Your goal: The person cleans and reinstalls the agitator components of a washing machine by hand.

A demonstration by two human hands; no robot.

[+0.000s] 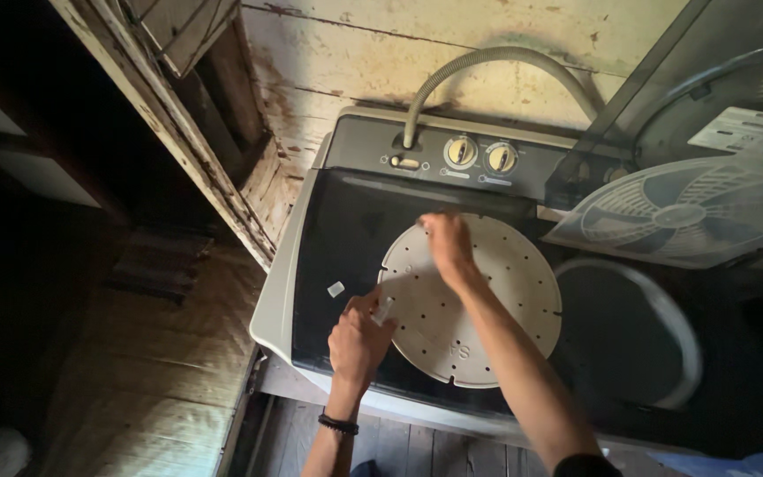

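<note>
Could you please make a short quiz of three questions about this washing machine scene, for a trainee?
1. True or false: both hands touch the round perforated disc.
2. Which wrist wears a dark bead bracelet? A) left B) right
3. Fill in: the grey hose rises from the control panel beside two round ____.

Key:
1. True. The left hand grips the disc's near-left edge and the right hand rests on its far edge.
2. A.
3. Knobs.
</note>
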